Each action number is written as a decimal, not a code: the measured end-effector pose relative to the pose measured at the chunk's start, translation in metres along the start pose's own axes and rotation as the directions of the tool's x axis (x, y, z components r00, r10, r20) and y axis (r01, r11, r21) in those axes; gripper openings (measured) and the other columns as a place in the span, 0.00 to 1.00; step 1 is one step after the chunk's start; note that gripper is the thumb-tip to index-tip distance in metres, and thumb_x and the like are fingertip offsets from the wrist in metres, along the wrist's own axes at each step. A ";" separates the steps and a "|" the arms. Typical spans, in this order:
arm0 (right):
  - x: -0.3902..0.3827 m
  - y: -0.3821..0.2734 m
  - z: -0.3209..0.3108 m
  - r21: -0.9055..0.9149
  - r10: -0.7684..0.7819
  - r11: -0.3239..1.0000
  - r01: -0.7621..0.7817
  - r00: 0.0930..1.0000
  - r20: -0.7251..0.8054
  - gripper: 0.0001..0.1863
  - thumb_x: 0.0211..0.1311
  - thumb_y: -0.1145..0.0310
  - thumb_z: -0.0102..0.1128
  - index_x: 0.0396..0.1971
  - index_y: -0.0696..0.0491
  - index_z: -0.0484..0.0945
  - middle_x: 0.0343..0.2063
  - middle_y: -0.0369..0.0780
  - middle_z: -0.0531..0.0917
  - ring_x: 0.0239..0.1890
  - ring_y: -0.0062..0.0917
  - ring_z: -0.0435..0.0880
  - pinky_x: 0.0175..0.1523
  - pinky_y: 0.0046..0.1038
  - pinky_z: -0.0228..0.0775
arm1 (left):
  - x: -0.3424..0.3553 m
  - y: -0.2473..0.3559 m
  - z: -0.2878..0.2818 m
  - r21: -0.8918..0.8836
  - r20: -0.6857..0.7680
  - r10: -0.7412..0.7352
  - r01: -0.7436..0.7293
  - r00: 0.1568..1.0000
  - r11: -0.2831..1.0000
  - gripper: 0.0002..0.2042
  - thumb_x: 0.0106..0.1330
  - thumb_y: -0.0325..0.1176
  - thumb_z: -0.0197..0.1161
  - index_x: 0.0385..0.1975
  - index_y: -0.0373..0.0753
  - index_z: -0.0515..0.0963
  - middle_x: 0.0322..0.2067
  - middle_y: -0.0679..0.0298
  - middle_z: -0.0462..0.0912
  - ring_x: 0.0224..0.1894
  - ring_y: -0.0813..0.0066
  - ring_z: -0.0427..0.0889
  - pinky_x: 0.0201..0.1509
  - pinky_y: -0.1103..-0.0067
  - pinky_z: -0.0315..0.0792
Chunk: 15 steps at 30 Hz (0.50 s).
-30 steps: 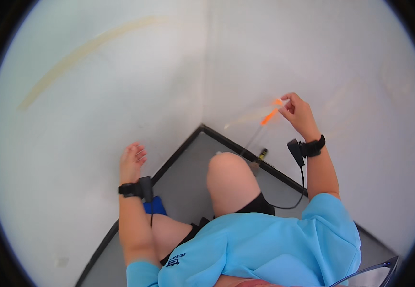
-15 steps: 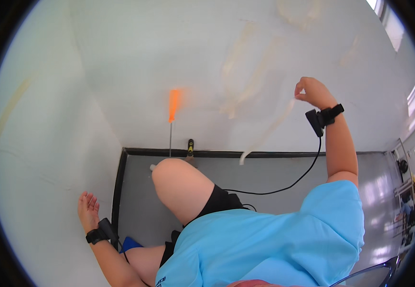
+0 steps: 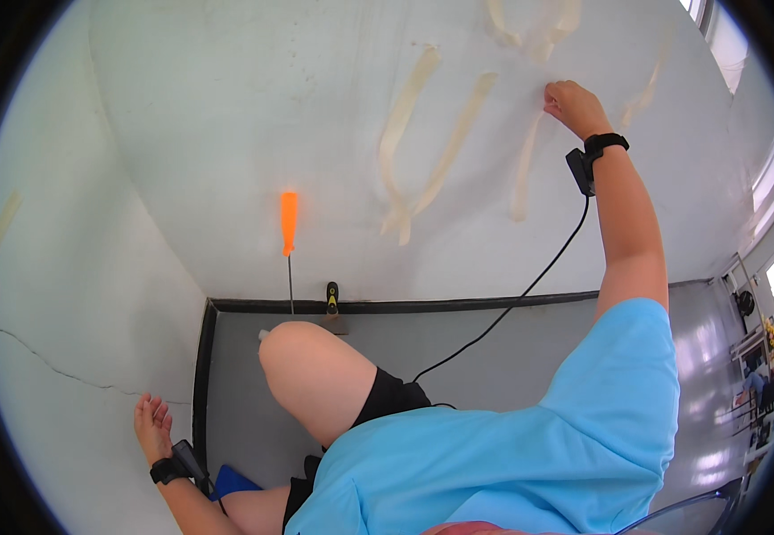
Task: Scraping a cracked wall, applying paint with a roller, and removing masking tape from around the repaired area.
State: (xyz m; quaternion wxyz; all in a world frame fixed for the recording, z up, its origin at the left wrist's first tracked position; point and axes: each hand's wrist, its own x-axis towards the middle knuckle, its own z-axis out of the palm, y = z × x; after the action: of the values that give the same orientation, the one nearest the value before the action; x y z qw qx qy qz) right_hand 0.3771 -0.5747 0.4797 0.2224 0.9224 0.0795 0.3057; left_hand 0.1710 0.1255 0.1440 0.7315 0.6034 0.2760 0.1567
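At the upper right, my right hand [image 3: 574, 102] pinches the top end of a strip of cream-coloured masking tape [image 3: 523, 169]. The strip hangs down in front of the white wall [image 3: 315, 116]; whether it touches the wall I cannot tell. More tape strips [image 3: 397, 125] run beside it, two of them meeting at their lower ends. My left hand [image 3: 153, 428] is low, close to the left wall [image 3: 93, 312], its fingers apart and slightly bent with nothing in them. Both wrists wear black strapped devices.
A long tool with an orange handle [image 3: 289, 221] and thin metal shaft stands upright by the wall. Next to it, a scraper with a black and yellow handle [image 3: 332, 298] leans at the dark baseboard [image 3: 458, 306]. A crack crosses the left wall. A black cable [image 3: 529, 290] hangs from my right wrist.
My right hand has moved up the wall with the tape strip, which now hangs steeper. The view has shifted a little, and my left hand sits slightly lower in it.
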 end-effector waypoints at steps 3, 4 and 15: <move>0.004 0.004 -0.005 0.062 0.057 0.997 -0.050 0.992 -0.115 0.09 0.46 0.67 0.58 0.27 0.51 0.69 0.24 0.36 0.76 0.33 0.30 0.73 0.34 0.30 0.66 | -0.001 0.001 0.002 0.004 0.010 -0.005 0.005 1.000 1.000 0.16 0.62 0.42 0.49 0.47 0.43 0.65 0.36 0.69 0.72 0.34 0.82 0.71 0.36 0.85 0.65; 0.004 0.006 -0.005 0.132 0.164 0.979 -0.153 0.983 -0.082 0.12 0.44 0.65 0.60 0.28 0.52 0.69 0.24 0.36 0.75 0.32 0.30 0.74 0.35 0.30 0.66 | -0.001 0.001 0.002 0.004 0.010 -0.007 0.007 1.000 1.000 0.16 0.61 0.41 0.49 0.46 0.43 0.65 0.35 0.69 0.72 0.33 0.82 0.71 0.35 0.85 0.65; 0.009 0.017 0.035 0.955 0.932 0.254 -0.151 0.303 -0.199 0.19 0.42 0.64 0.65 0.31 0.59 0.69 0.23 0.36 0.74 0.24 0.18 0.71 0.30 0.21 0.66 | -0.009 0.007 0.005 -0.018 0.031 0.001 -0.001 1.000 1.000 0.15 0.61 0.41 0.50 0.45 0.43 0.66 0.34 0.69 0.72 0.33 0.82 0.71 0.34 0.85 0.65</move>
State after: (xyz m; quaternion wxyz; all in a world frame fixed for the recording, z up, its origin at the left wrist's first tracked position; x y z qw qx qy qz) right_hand 0.4052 -0.5998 0.4673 -0.4309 0.6172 -0.0874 0.6525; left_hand 0.1672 0.1181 0.1534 0.7410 0.5994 0.2629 0.1502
